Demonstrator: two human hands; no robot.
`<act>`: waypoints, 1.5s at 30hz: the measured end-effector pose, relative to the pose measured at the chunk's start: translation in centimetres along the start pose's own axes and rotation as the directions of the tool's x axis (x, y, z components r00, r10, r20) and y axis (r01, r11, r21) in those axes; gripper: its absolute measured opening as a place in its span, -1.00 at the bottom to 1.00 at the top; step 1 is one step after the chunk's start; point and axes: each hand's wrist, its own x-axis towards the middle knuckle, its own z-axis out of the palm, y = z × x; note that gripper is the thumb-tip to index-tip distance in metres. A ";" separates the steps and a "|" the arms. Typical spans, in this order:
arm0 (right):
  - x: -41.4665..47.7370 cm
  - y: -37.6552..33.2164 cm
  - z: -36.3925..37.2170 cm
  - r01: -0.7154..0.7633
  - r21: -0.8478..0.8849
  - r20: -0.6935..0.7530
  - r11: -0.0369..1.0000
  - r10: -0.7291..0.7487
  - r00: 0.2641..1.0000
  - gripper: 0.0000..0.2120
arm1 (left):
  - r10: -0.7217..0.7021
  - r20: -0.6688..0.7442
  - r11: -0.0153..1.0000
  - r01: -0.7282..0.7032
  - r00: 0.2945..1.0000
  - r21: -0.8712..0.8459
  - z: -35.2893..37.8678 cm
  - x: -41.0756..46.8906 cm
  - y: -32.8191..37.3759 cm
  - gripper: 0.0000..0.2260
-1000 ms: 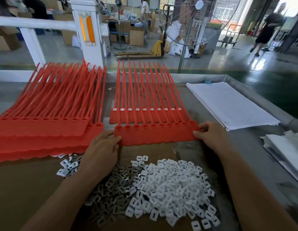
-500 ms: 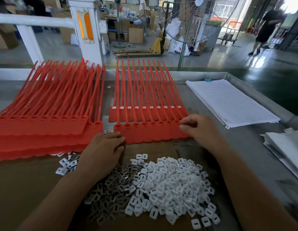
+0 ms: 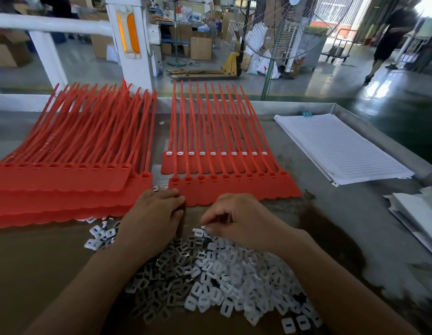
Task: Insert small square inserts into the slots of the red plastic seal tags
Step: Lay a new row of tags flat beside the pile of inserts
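A joined strip of red seal tags (image 3: 236, 188) lies across the table in front of me, its row of slots empty. Behind it lies a second red strip (image 3: 210, 163) with white inserts seated in its slots. My left hand (image 3: 152, 218) rests with its fingertips on the near strip's left corner. My right hand (image 3: 236, 221) is curled over the far edge of the pile of small white square inserts (image 3: 224, 276), thumb and fingers pinching at one insert (image 3: 202, 230).
A thick stack of red tag strips (image 3: 65, 187) fills the left of the table. Lined paper sheets (image 3: 340, 148) lie at the right, with more white sheets (image 3: 417, 211) at the far right edge. A few loose inserts (image 3: 99, 235) lie left of my left hand. Beyond the table's raised rim stands a fan (image 3: 282, 27).
My right hand left the strip's right end and came down and left to the insert pile. My left hand stayed at the strip's left corner.
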 end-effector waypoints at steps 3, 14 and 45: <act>0.2 -0.9 0.9 0.045 -0.018 0.035 0.999 -0.044 0.998 -0.80 | 0.010 0.009 1.000 -0.010 1.000 0.012 0.0 0.0 0.0 -0.65; 0.6 -1.3 2.3 0.053 -0.068 0.035 0.996 -0.050 0.998 -0.98 | 0.042 0.006 0.998 -0.042 0.999 0.045 -0.1 0.2 0.0 -0.65; 0.7 1.2 0.6 -0.165 0.245 -0.223 0.955 0.221 0.949 -0.82 | 0.049 0.015 0.997 -0.048 0.999 -0.055 0.0 0.0 0.6 -0.68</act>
